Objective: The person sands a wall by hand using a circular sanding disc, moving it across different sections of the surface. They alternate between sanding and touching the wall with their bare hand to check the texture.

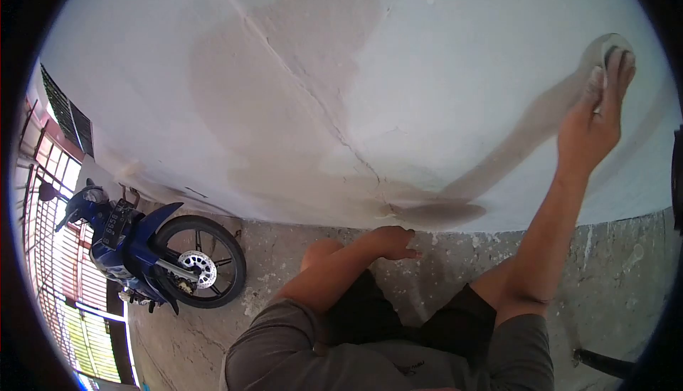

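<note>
My right hand (594, 117) is raised against the white wall (441, 92) at the far right, its fingers closed round a small pale object pressed to the surface; what that object is I cannot make out. Low in the middle, my left hand (395, 242) hangs in front of my knees, near the foot of the wall, its fingers partly curled and seen from the back. Whether it holds anything is hidden. A long crack (313, 96) runs slantwise down the wall, with greyish-brown patches around it.
A blue motorcycle (131, 249) stands at the left beside the wall, its front wheel towards me. Behind it is a barred gate (50, 263). The concrete floor (270, 249) has white spatters. A dark rod-like object (605, 362) lies at the lower right.
</note>
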Available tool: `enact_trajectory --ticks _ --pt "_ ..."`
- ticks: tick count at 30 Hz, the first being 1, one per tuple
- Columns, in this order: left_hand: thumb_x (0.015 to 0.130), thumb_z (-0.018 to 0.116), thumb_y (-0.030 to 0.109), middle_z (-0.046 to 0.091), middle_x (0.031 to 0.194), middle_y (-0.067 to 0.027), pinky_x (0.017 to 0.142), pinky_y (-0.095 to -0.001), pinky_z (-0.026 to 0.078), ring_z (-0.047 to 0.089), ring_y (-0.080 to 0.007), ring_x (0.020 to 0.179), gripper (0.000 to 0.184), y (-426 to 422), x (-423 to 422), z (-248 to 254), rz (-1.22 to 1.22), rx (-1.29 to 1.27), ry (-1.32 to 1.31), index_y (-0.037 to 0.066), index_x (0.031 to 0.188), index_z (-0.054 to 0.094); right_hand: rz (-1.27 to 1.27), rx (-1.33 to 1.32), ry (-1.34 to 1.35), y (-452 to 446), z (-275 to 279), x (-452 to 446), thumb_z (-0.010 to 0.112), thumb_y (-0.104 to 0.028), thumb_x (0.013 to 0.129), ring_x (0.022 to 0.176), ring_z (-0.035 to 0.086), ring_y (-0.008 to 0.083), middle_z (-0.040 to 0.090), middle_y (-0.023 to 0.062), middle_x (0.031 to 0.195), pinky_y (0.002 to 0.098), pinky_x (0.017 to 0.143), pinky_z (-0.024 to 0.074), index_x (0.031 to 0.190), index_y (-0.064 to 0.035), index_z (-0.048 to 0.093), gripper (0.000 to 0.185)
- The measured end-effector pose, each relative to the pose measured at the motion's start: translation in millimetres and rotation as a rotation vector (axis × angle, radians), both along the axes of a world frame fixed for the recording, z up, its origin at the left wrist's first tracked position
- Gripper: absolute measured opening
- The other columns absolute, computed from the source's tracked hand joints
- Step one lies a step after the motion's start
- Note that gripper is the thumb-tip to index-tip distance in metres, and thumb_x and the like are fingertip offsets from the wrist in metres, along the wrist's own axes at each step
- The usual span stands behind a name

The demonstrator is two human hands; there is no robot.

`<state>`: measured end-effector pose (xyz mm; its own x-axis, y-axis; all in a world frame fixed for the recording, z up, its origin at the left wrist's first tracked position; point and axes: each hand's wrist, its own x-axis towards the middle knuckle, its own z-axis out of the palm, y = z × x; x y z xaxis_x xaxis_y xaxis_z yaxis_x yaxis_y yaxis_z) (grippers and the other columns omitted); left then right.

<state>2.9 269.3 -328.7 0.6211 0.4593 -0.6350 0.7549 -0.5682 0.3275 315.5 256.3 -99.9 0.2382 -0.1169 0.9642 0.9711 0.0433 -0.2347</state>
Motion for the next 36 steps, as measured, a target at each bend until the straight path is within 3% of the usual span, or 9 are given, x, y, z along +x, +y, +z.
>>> enact_trajectory --ticks 4,11,13,15,17,19,24,31,36 --pt "0.09 0.054 0.065 0.062 0.121 -0.0286 0.099 -0.0487 0.046 0.059 -0.0426 0.116 0.082 2 0 1 -0.025 0.013 0.012 -0.002 0.138 0.047 0.007 -0.031 -0.229 5 -2 -5 0.044 -0.026 0.106 0.144 0.035 0.027 0.044 0.0099 0.151 0.0388 0.111 0.0423 0.143 -0.0139 0.052 0.039" --pt "0.09 0.055 0.064 0.061 0.121 -0.0287 0.099 -0.0491 0.045 0.059 -0.043 0.115 0.082 -1 1 -8 -0.012 -0.003 0.032 -0.003 0.136 0.048 0.073 0.071 0.145 -1 -3 -1 0.046 -0.023 0.105 0.142 0.039 0.0301 0.049 0.0119 0.148 0.0399 0.113 0.0396 0.139 -0.0109 0.056 0.037" --pt "0.089 0.055 0.064 0.061 0.122 -0.0287 0.099 -0.0488 0.045 0.059 -0.0432 0.115 0.082 -1 3 -17 -0.041 0.006 0.025 -0.003 0.135 0.049 0.061 0.061 0.088 5 -4 -12 0.046 -0.022 0.104 0.141 0.039 0.0312 0.049 0.0121 0.148 0.0414 0.113 0.0393 0.138 -0.0098 0.056 0.037" --pt "0.089 0.056 0.064 0.061 0.122 -0.0288 0.099 -0.0484 0.045 0.059 -0.0433 0.116 0.082 -1 0 -19 -0.074 0.022 0.024 -0.004 0.135 0.049 0.04 0.053 -0.174 11 -2 -15 0.047 -0.021 0.104 0.141 0.04 0.0324 0.049 0.012 0.147 0.043 0.112 0.0404 0.138 -0.0082 0.056 0.037" --pt "0.088 0.057 0.063 0.064 0.115 -0.0267 0.095 -0.048 0.048 0.061 -0.0414 0.111 0.08 -3 -4 -15 -0.044 0.055 -0.067 -0.007 0.128 0.052 -0.006 0.028 -0.177 4 -2 0 0.047 -0.018 0.104 0.14 0.04 0.0336 0.05 0.0133 0.146 0.0437 0.111 0.0421 0.137 -0.0071 0.056 0.037" --pt "0.089 0.057 0.063 0.062 0.12 -0.0282 0.098 -0.0476 0.046 0.059 -0.0425 0.114 0.082 2 -1 -7 -0.02 0.004 -0.011 -0.006 0.132 0.05 -0.022 0.036 0.067 -2 -3 8 0.047 -0.017 0.103 0.14 0.039 0.0342 0.049 0.0148 0.147 0.0433 0.11 0.0431 0.139 -0.0075 0.055 0.037" --pt "0.089 0.057 0.063 0.06 0.124 -0.0295 0.101 -0.0478 0.044 0.058 -0.0432 0.117 0.082 1 0 -16 -0.023 -0.018 0.025 -0.005 0.134 0.049 -0.02 0.053 -0.156 15 -5 -24 0.048 -0.018 0.103 0.141 0.038 0.0344 0.047 0.0153 0.149 0.0432 0.112 0.0407 0.141 -0.0085 0.052 0.04" --pt "0.089 0.056 0.063 0.062 0.12 -0.0284 0.099 -0.0487 0.046 0.059 -0.0426 0.114 0.079 -1 5 -10 -0.051 0.007 -0.008 -0.003 0.133 0.051 0.014 0.006 0.053 0 -2 -8 0.049 -0.018 0.103 0.141 0.039 0.0295 0.047 0.0117 0.15 0.0406 0.112 0.0409 0.142 -0.0136 0.053 0.04" --pt "0.09 0.056 0.061 0.062 0.12 -0.0288 0.098 -0.0491 0.046 0.059 -0.0425 0.115 0.078 -1 9 -7 -0.09 -0.002 0.03 -0.004 0.133 0.05 0.019 -0.003 -0.124 5 -3 -21 0.048 -0.02 0.104 0.142 0.038 0.0272 0.047 0.0119 0.149 0.0377 0.112 0.0401 0.143 -0.0129 0.052 0.039"
